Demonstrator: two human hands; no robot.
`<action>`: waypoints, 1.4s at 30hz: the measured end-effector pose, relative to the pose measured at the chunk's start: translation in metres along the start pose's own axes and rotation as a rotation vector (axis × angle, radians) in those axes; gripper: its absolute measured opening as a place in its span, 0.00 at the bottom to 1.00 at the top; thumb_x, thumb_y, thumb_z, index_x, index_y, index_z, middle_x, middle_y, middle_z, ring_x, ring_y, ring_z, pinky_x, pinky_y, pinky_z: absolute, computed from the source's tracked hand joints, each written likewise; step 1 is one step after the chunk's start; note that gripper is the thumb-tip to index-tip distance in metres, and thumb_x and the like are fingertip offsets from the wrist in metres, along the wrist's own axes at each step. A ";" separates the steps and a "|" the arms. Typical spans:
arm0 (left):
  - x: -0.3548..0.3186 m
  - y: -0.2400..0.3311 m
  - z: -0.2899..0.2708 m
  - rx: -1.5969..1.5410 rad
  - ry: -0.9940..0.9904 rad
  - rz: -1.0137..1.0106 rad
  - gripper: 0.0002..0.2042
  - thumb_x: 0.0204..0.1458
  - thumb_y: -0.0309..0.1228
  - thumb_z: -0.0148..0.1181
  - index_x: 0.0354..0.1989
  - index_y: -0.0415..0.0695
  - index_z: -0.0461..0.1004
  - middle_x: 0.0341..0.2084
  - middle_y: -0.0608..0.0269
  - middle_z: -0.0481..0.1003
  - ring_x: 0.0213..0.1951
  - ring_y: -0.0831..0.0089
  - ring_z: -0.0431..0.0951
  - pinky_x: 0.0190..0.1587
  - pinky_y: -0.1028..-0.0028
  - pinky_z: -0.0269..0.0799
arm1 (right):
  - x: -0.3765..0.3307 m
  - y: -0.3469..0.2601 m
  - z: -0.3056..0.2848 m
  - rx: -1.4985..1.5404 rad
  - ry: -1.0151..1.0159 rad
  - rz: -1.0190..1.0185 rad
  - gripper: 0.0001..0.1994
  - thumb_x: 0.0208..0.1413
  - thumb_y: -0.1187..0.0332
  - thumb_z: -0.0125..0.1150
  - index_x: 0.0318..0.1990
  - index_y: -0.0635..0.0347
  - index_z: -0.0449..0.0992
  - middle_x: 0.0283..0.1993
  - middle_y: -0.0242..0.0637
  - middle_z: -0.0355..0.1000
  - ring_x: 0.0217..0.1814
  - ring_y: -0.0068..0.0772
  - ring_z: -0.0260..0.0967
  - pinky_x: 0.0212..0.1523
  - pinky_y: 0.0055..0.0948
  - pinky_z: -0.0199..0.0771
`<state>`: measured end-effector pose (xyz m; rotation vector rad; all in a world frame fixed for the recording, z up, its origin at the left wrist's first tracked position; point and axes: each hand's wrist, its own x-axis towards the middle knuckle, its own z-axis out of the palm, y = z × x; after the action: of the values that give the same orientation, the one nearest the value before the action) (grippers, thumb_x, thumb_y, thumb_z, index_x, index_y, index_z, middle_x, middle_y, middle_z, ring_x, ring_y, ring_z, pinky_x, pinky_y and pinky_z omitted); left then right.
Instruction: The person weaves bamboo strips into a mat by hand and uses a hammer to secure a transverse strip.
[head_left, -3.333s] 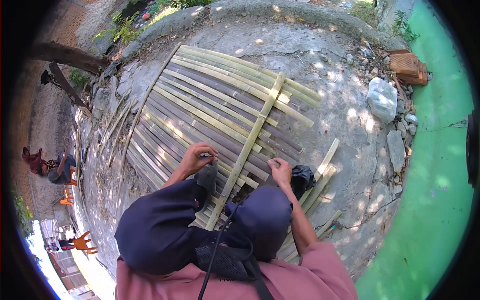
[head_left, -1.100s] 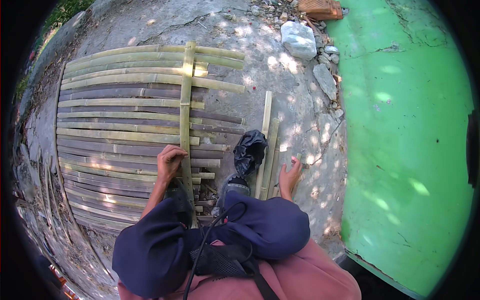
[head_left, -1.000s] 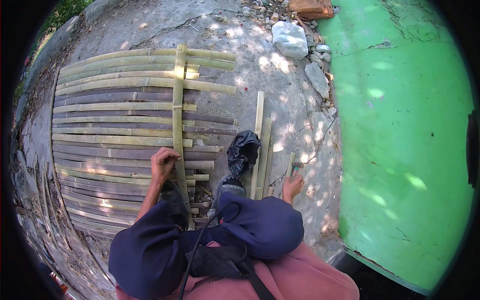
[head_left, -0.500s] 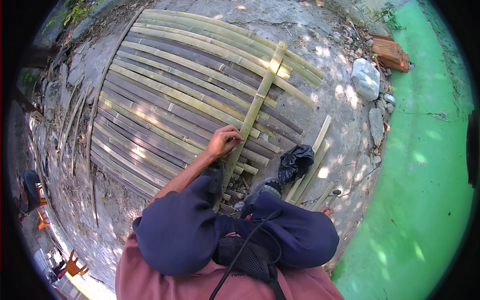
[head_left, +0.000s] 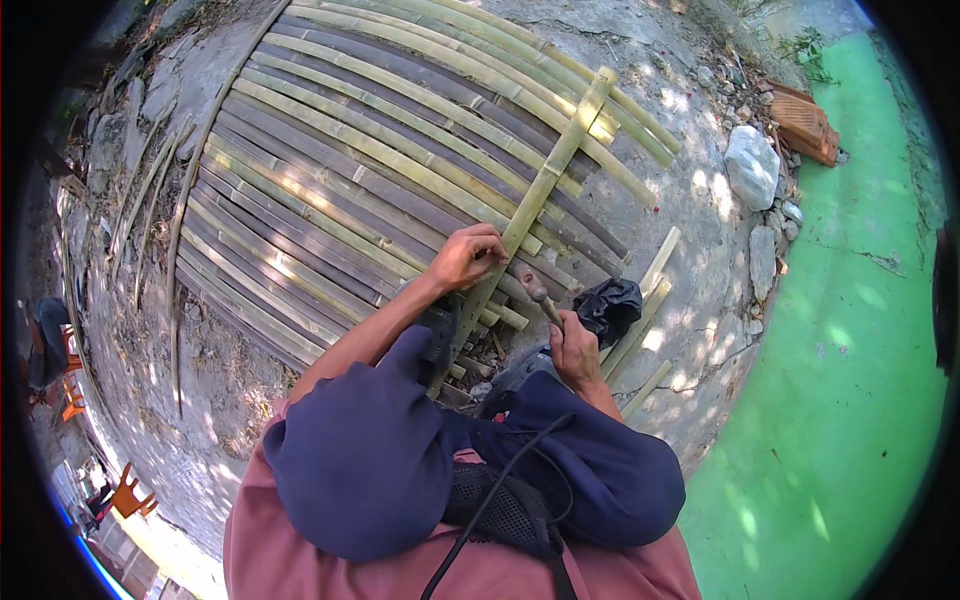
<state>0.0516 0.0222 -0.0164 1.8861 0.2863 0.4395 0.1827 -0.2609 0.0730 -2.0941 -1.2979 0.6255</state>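
A flat panel of green and dark bamboo slats (head_left: 345, 215) lies on the ground in front of me. One bamboo crosspiece (head_left: 552, 172) runs over the slats near their right ends. My left hand (head_left: 468, 258) rests at the crosspiece, thumb and fingers pinched together; whatever they hold is too small to make out. My right hand (head_left: 575, 350) grips the handle of a hammer (head_left: 535, 285). The hammer's head is raised just right of the crosspiece, close to my left fingertips.
A black plastic bag (head_left: 608, 308) lies right of my right hand, beside loose bamboo strips (head_left: 645, 295). Farther right are a pale rock (head_left: 750, 165), orange-brown bricks (head_left: 803, 122) and a green surface (head_left: 830, 350). A long pole (head_left: 205, 130) lies along the panel's left end.
My right hand has come up from the lower right with the hammer, bringing its head next to the crosspiece. My left hand stays pinched at the crosspiece. The view has shifted slightly.
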 end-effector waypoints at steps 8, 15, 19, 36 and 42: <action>-0.004 -0.002 -0.005 -0.017 0.003 0.007 0.06 0.52 0.18 0.72 0.36 0.39 0.84 0.36 0.58 0.80 0.40 0.60 0.84 0.43 0.65 0.79 | 0.012 0.000 0.029 -0.055 0.015 -0.096 0.15 0.70 0.71 0.61 0.60 0.62 0.72 0.44 0.54 0.80 0.40 0.63 0.82 0.39 0.52 0.83; -0.003 0.002 -0.004 -0.045 0.006 -0.005 0.05 0.52 0.19 0.72 0.36 0.39 0.83 0.36 0.58 0.80 0.40 0.60 0.84 0.42 0.65 0.79 | 0.012 0.000 0.032 -0.065 0.057 -0.192 0.20 0.66 0.73 0.64 0.64 0.60 0.71 0.48 0.50 0.79 0.42 0.59 0.82 0.40 0.49 0.83; -0.007 -0.004 -0.008 0.010 0.015 0.022 0.06 0.51 0.18 0.71 0.36 0.40 0.83 0.35 0.58 0.80 0.39 0.60 0.84 0.41 0.65 0.79 | 0.016 -0.002 0.034 -0.078 0.013 -0.147 0.19 0.65 0.75 0.64 0.63 0.59 0.72 0.46 0.48 0.78 0.40 0.58 0.81 0.38 0.48 0.82; -0.010 -0.006 -0.007 -0.012 0.004 -0.024 0.06 0.51 0.18 0.73 0.36 0.40 0.84 0.36 0.59 0.81 0.40 0.62 0.85 0.43 0.65 0.80 | 0.017 0.004 0.048 -0.111 0.035 -0.101 0.17 0.64 0.72 0.64 0.59 0.59 0.72 0.43 0.46 0.78 0.38 0.55 0.82 0.37 0.47 0.83; -0.005 -0.003 -0.006 -0.012 0.005 -0.002 0.07 0.50 0.16 0.72 0.36 0.40 0.85 0.36 0.59 0.82 0.41 0.62 0.85 0.43 0.65 0.80 | 0.012 0.007 0.041 -0.046 0.067 -0.210 0.18 0.64 0.74 0.64 0.60 0.58 0.73 0.44 0.45 0.78 0.38 0.52 0.82 0.38 0.44 0.83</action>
<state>0.0441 0.0264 -0.0186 1.8730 0.2886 0.4437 0.1651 -0.2426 0.0373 -1.9635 -1.4813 0.4345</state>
